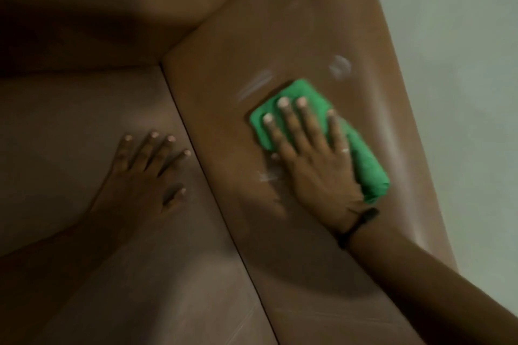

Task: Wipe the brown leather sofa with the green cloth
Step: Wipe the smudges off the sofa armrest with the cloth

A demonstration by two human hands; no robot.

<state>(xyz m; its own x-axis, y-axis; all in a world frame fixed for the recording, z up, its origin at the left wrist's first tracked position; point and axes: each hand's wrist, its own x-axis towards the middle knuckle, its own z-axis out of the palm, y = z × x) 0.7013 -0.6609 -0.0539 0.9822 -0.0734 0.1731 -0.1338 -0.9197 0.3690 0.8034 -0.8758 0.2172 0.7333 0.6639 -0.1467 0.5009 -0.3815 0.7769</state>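
The brown leather sofa [224,36] fills most of the view, with its broad armrest running from top centre to bottom right. A folded green cloth [367,159] lies on the armrest. My right hand [311,159] presses flat on the cloth, fingers spread, a ring on one finger and a dark band at the wrist. My left hand [145,168] rests flat on the seat cushion with fingers apart, holding nothing. Whitish smears [339,66] mark the leather just beyond and beside the cloth.
A pale wall or floor [462,64] runs along the right side of the armrest. The sofa's backrest [98,8] rises in shadow at the upper left. A seam [196,154] separates seat cushion from armrest.
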